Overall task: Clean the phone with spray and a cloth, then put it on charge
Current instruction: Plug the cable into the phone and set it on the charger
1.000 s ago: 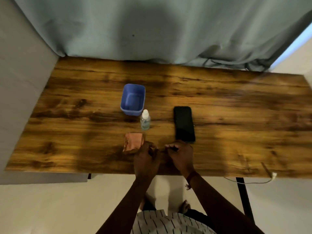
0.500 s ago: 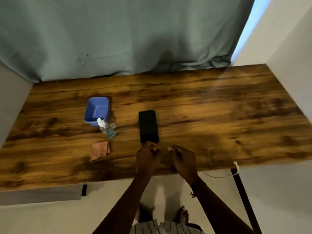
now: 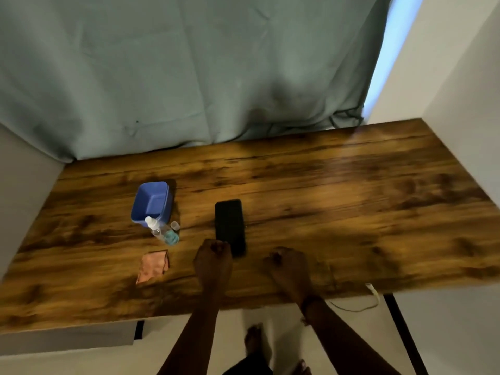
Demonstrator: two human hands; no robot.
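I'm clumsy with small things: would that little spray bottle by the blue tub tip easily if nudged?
Probably: the spray bottle looks slim and tall for its base. Only a little blue liquid shows low inside, so likely light. Its clear, smooth wall might slip in fingers.

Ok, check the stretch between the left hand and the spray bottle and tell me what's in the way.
Nothing visible. Bare table lies between the left hand and the spray bottle; the orange cloth sits nearer the front edge, off that line.
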